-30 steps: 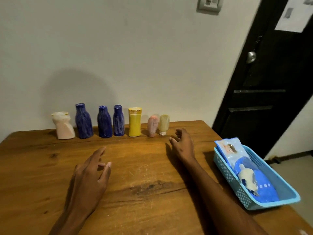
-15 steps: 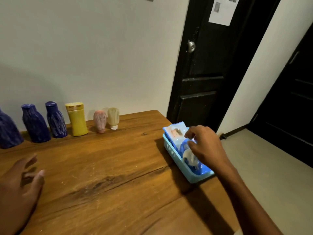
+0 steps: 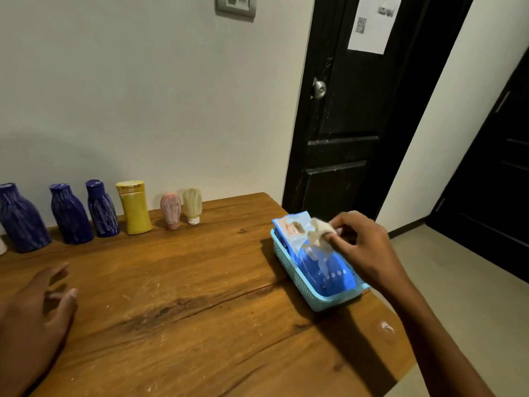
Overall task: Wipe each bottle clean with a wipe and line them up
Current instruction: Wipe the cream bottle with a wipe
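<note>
Right hand (image 3: 363,247) fingers pinching wipe (image 3: 316,232) above basket (image 3: 289,262), left hand (image 3: 31,319) fingers relaxed, spread over table (image 3: 200,310).

Three bottles (image 3: 70,214) were blue with white streaks, one bottle (image 3: 134,207) yellow; basket (image 3: 289,267) turquoise, desk (image 3: 186,296) brown woodgrain.
</note>
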